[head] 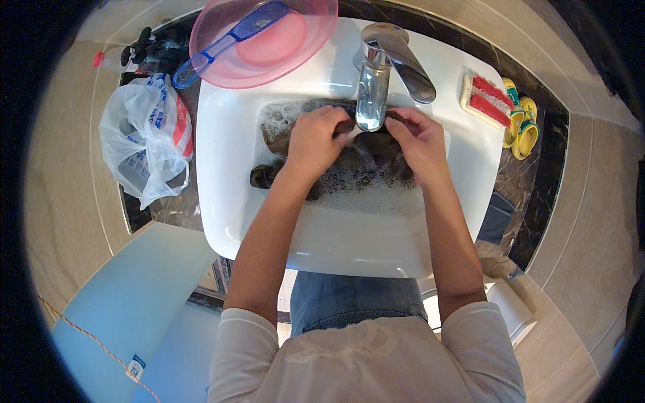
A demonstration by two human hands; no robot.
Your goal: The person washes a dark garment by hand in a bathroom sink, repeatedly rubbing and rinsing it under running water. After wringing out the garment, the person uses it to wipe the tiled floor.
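Note:
A dark brown cloth item (373, 151) lies partly under sudsy water in a white washbasin (363, 242). My left hand (320, 138) pinches its far edge just left of the chrome faucet (373, 95). On the faucet's right, my right hand (415, 136) grips the same edge between thumb and fingers. The stretch of cloth between my hands passes beneath the spout, which hides part of it. A rolled end of dark cloth (263, 176) pokes out of the foam left of my left wrist. Whether water is running cannot be made out.
A pink plastic basin (277, 50) sits at the back left with a blue-handled brush (252, 25) across it. On the right are a red-and-white scrub brush (488, 101), yellow-green containers (525, 133) and dark folded cloth (496, 216). A plastic bag (146, 136) lies left.

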